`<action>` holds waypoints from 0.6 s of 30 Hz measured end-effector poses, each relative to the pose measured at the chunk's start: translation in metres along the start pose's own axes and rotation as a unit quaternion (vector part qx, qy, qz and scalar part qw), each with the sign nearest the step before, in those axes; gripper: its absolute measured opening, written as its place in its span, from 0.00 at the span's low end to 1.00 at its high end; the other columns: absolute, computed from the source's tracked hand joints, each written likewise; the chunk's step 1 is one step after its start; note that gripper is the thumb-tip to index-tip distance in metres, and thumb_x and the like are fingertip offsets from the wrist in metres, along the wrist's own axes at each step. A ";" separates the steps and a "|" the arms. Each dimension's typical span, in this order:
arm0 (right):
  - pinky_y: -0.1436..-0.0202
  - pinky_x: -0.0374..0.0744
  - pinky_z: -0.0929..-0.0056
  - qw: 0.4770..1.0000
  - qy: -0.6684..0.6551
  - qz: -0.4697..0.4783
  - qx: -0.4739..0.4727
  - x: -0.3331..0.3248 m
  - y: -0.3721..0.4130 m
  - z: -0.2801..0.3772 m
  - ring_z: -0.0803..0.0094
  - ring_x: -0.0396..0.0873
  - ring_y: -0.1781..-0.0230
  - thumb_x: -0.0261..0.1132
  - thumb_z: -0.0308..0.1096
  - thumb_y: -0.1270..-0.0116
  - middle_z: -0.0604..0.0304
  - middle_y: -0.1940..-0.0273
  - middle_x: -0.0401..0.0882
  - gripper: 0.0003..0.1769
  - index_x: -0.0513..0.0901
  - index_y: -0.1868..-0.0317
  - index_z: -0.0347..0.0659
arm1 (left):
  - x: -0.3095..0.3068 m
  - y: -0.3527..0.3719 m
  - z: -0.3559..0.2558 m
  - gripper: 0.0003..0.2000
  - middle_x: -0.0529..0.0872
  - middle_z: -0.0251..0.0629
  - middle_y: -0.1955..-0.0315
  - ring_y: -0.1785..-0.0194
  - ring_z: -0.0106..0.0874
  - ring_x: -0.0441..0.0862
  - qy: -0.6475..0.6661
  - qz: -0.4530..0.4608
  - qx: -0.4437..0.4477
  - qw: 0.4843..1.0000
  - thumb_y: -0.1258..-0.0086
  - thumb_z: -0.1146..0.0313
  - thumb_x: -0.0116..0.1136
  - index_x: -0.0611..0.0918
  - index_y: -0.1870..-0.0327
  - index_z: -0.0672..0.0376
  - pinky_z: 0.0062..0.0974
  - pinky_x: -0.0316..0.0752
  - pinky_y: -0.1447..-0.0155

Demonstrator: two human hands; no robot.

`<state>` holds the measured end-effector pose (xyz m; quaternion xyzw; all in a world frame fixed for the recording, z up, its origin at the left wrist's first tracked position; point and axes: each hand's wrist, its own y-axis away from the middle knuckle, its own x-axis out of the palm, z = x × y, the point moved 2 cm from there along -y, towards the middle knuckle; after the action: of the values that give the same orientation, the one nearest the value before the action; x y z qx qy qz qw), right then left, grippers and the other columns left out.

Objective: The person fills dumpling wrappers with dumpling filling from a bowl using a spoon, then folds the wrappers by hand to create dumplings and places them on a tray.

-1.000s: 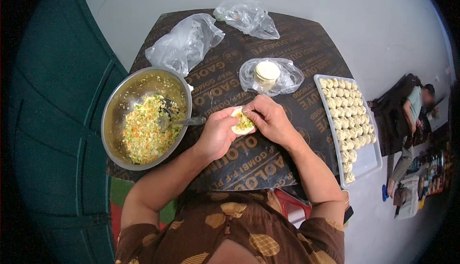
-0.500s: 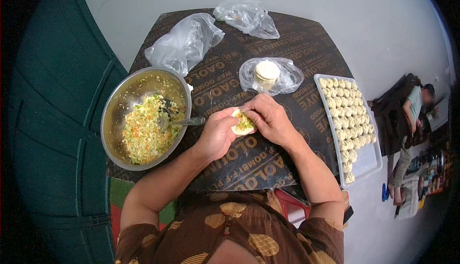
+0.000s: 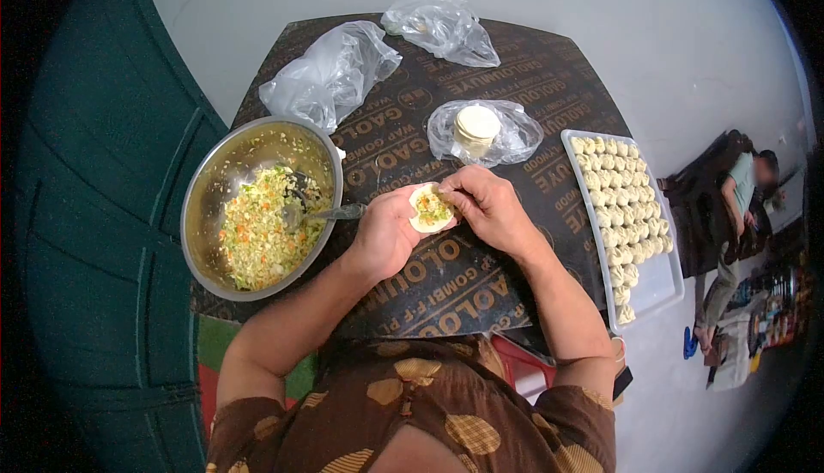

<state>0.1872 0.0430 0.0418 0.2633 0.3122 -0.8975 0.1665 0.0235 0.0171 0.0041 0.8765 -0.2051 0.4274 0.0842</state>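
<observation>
A round dough wrapper (image 3: pixel 419 221) with chopped vegetable filling (image 3: pixel 433 205) on it lies in my left hand (image 3: pixel 384 234), whose fingers support it from the left and below. On its right edge, my right hand (image 3: pixel 489 209) pinches the rim between thumb and fingers. The filling still shows in the middle of the wrapper. Left of my hands stands a steel bowl (image 3: pixel 196 215) of the same filling (image 3: pixel 257 233), with a spoon (image 3: pixel 343 212) whose handle points toward my left hand. Beyond my hands, a stack of wrappers (image 3: pixel 477 126) rests on a clear plastic bag (image 3: pixel 519 136).
On the right, a white tray (image 3: pixel 654 288) holds rows of pleated dumplings (image 3: pixel 616 183). Two more plastic bags (image 3: pixel 335 74) (image 3: pixel 439 28) lie at the far side of the dark printed table (image 3: pixel 549 69). Another person (image 3: pixel 743 190) sits at far right.
My right hand has shifted slightly right along the wrapper's rim, uncovering more filling. The wrapper has turned to face up more and sits a little further left.
</observation>
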 end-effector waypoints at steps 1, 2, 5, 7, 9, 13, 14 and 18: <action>0.57 0.78 0.63 1.000 0.000 0.000 0.000 -0.001 0.000 0.000 0.54 0.79 0.62 0.64 0.25 0.36 0.52 0.66 0.80 0.04 0.80 0.61 0.35 | 0.000 0.000 0.000 0.23 0.76 0.50 0.45 0.41 0.38 0.76 -0.018 0.011 0.004 1.000 0.38 0.79 0.39 0.68 0.40 0.75 0.38 0.70 0.33; 0.57 0.78 0.63 1.000 -0.001 0.000 0.000 -0.001 0.000 0.000 0.54 0.79 0.62 0.64 0.26 0.36 0.52 0.66 0.80 0.04 0.80 0.61 0.35 | 0.002 0.000 0.000 0.23 0.76 0.50 0.45 0.41 0.38 0.76 -0.018 0.012 0.004 1.000 0.38 0.79 0.39 0.68 0.40 0.75 0.38 0.70 0.33; 0.57 0.77 0.63 1.000 0.008 -0.001 -0.007 -0.004 0.000 0.002 0.55 0.79 0.62 0.64 0.26 0.36 0.52 0.66 0.80 0.04 0.80 0.62 0.35 | 0.009 0.001 0.000 0.24 0.76 0.48 0.46 0.41 0.37 0.76 -0.063 -0.011 0.013 0.998 0.40 0.82 0.39 0.67 0.39 0.75 0.37 0.70 0.32; 0.56 0.77 0.63 1.000 0.018 -0.001 -0.014 -0.007 -0.001 0.003 0.55 0.79 0.62 0.64 0.26 0.36 0.52 0.66 0.80 0.04 0.80 0.62 0.35 | 0.011 0.001 0.000 0.25 0.76 0.48 0.46 0.41 0.36 0.77 -0.052 -0.030 0.015 0.998 0.42 0.85 0.39 0.67 0.39 0.75 0.37 0.69 0.32; 0.56 0.77 0.63 1.000 0.013 -0.003 -0.011 -0.008 -0.001 0.003 0.55 0.78 0.62 0.63 0.26 0.36 0.52 0.66 0.79 0.04 0.80 0.62 0.36 | 0.010 0.000 0.001 0.25 0.76 0.47 0.46 0.41 0.36 0.77 -0.057 -0.033 0.016 0.998 0.41 0.85 0.39 0.67 0.39 0.74 0.37 0.69 0.32; 0.56 0.77 0.63 1.000 0.000 0.000 0.007 -0.010 0.001 0.001 0.55 0.78 0.61 0.64 0.25 0.37 0.52 0.65 0.79 0.04 0.80 0.62 0.36 | 0.007 -0.001 0.000 0.24 0.76 0.47 0.46 0.42 0.36 0.77 -0.063 -0.030 0.010 0.997 0.40 0.85 0.40 0.67 0.39 0.74 0.37 0.70 0.32; 0.56 0.77 0.63 1.000 0.002 0.011 0.006 -0.011 0.001 0.001 0.54 0.77 0.61 0.64 0.25 0.38 0.52 0.65 0.79 0.05 0.80 0.61 0.36 | 0.007 0.000 0.000 0.24 0.76 0.47 0.46 0.42 0.36 0.77 -0.063 -0.030 0.011 0.997 0.40 0.85 0.40 0.67 0.39 0.74 0.37 0.70 0.32; 0.55 0.76 0.62 0.999 0.005 0.046 -0.016 -0.010 0.001 0.003 0.54 0.77 0.60 0.66 0.24 0.41 0.51 0.64 0.78 0.08 0.79 0.60 0.35 | 0.006 0.000 0.000 0.23 0.76 0.48 0.47 0.42 0.35 0.77 -0.060 -0.035 0.013 0.998 0.38 0.85 0.40 0.66 0.39 0.74 0.35 0.71 0.33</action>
<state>0.1945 0.0418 0.0493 0.2789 0.3150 -0.8825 0.2103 0.0268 0.0150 0.0088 0.9081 -0.1737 0.3735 0.0756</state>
